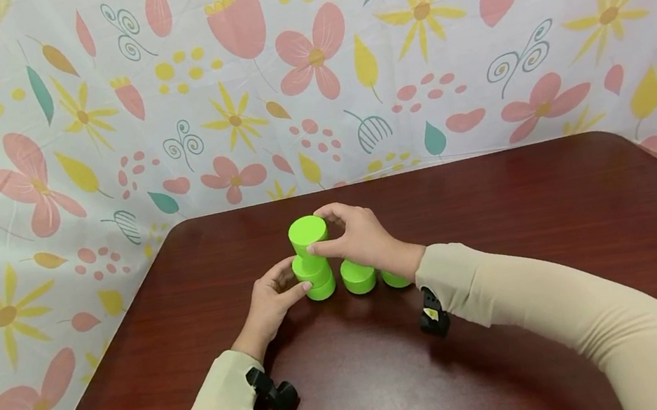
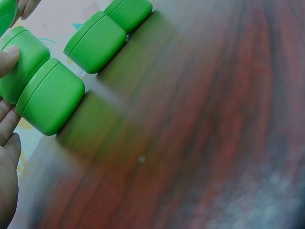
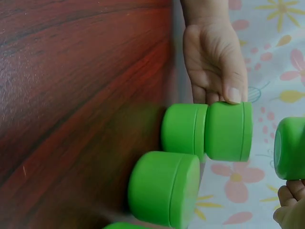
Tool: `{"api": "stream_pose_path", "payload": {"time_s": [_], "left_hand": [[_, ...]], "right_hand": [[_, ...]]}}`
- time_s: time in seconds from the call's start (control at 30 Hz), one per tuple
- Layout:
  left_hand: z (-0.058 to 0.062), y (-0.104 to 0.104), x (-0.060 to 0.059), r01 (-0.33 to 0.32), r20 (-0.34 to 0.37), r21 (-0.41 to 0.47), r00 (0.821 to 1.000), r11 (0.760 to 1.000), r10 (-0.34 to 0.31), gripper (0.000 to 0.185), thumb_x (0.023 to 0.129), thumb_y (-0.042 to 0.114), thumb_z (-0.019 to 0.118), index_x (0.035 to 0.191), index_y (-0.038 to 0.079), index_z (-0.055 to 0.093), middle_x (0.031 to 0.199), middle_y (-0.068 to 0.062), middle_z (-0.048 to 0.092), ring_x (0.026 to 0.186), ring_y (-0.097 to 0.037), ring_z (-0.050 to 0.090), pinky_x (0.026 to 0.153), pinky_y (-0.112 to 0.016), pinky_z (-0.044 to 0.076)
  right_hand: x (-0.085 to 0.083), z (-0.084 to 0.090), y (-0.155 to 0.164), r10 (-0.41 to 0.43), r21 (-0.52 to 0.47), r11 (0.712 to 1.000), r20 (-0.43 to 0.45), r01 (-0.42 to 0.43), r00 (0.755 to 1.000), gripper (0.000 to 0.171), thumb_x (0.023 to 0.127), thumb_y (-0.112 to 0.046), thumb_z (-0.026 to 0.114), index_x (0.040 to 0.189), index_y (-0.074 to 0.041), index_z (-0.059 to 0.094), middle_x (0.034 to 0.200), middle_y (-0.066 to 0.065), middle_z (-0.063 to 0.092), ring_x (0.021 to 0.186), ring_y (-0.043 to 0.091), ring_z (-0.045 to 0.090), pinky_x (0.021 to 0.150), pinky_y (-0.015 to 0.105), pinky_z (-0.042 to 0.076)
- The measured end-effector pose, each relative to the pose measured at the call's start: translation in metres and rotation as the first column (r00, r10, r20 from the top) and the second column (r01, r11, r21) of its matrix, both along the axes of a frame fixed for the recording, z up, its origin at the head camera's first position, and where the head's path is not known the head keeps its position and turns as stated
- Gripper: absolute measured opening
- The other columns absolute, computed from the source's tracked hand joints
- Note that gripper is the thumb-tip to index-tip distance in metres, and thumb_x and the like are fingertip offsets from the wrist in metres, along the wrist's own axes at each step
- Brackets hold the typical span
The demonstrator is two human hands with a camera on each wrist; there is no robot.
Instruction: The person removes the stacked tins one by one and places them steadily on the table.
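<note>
At six o'clock on the dark red tabletop (image 1: pixel 495 208) two beige sleeves come in, each with a small black wrist camera strapped on. Further in, near the middle, the left hand (image 1: pixel 269 302) steadies a stack of two green cups (image 1: pixel 317 279); its thumb presses the upper one's side, seen in the right wrist view, fingers lightly curled round it. Just at three o'clock of the stack stands a single green cup (image 1: pixel 358 276), and beyond it at three o'clock another green cup (image 1: pixel 395 279), half hidden under the right wrist. Above the stack, the right hand (image 1: pixel 361 235) holds a third green cup (image 1: pixel 308 233), its grip pinching the rim between thumb and fingertips. That cup hangs over the stack; the right wrist view shows a gap between them, so they seem apart. By my reading, the stacking step is in hand: the next move calls for lowering the held cup squarely onto the top one, keeping it level while the left hand braces. At twelve o'clock hangs a flowered cloth (image 1: pixel 308 66)
</note>
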State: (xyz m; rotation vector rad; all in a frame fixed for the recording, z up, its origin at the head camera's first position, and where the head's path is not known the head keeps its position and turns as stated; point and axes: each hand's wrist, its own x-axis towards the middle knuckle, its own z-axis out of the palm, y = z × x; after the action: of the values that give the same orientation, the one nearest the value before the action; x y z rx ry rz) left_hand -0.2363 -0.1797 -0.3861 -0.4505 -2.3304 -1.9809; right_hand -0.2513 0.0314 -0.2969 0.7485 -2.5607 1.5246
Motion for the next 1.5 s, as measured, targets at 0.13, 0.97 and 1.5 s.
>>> {"api": "stream_pose_path", "payload": {"time_s": [0.13, 0.97, 1.5], "left_hand": [[0.001, 0.0, 0.0, 0.002, -0.011, -0.004, 1.0, 1.0, -0.002, 0.049, 0.082, 0.004, 0.069, 0.129, 0.006, 0.053, 0.122, -0.017, 0.06, 0.112, -0.021, 0.056, 0.087, -0.026, 0.047], [0.002, 0.001, 0.001, 0.003, -0.006, -0.014, 1.0, 1.0, -0.003, 0.05, 0.081, 0.003, 0.069, 0.129, 0.003, 0.052, 0.122, -0.02, 0.058, 0.114, -0.025, 0.054, 0.087, -0.023, 0.046], [-0.001, -0.002, 0.002, -0.008, -0.016, -0.016, 1.0, 1.0, 0.008, 0.05, 0.081, 0.003, 0.07, 0.128, 0.003, 0.053, 0.122, -0.019, 0.059, 0.114, -0.027, 0.054, 0.087, -0.022, 0.046]], "right_hand": [[-0.001, 0.005, 0.004, -0.02, 0.008, 1.0, -0.002, 0.02, 1.0, 0.052, 0.076, -0.03, 0.076, 0.121, -0.012, 0.056, 0.116, 0.001, 0.062, 0.106, 0.018, 0.058, 0.086, 0.037, 0.048], [0.003, 0.017, 0.045, -0.121, 0.011, 0.993, 0.028, 0.12, 0.992, 0.053, 0.075, -0.03, 0.075, 0.121, -0.012, 0.055, 0.111, 0.004, 0.061, 0.103, 0.022, 0.057, 0.08, 0.038, 0.047], [0.007, 0.008, 0.077, -0.185, 0.024, 0.983, 0.039, 0.184, 0.982, 0.056, 0.076, -0.032, 0.076, 0.123, -0.011, 0.054, 0.113, 0.005, 0.062, 0.103, 0.021, 0.058, 0.084, 0.04, 0.046]]}}
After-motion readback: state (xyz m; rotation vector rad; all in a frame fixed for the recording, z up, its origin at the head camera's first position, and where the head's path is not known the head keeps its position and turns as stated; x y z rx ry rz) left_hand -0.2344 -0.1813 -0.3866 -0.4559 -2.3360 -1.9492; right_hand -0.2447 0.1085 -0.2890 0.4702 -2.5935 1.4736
